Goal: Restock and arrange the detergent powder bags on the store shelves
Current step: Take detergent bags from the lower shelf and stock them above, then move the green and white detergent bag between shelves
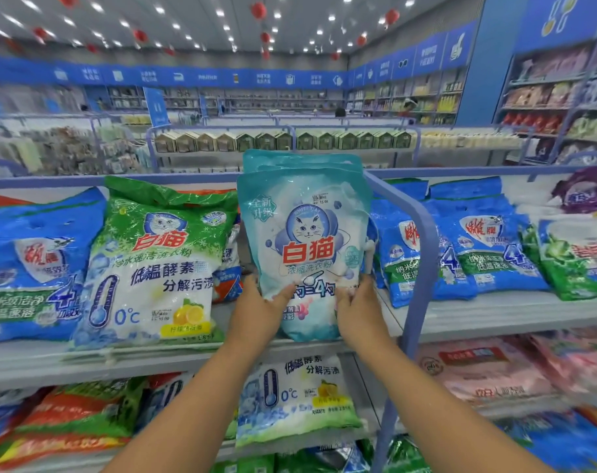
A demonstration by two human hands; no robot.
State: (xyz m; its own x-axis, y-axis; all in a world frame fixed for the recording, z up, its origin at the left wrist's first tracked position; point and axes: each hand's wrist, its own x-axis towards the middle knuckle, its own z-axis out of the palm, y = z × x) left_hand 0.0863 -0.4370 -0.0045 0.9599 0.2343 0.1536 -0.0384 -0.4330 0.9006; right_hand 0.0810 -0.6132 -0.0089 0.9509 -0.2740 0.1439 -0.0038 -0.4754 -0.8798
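Pale teal detergent bag stands upright at frame centre on the shelf, its lower edges pinched by left hand and right hand.

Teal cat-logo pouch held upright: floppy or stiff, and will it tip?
The teal detergent pouch probably sags: its film wrinkles between the left hand and right hand. Likely slippery, given the glossy glare. Apt to tip, standing tall on a narrow base.

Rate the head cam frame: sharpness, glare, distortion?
Head view: the teal cat bag between the left hand and right hand is sharpest, print readable; glare streaks on the glossy green bag; frame edges and far aisles are soft; wide-angle bending curves the shelf rail and ceiling; lighting even, shadows faint.
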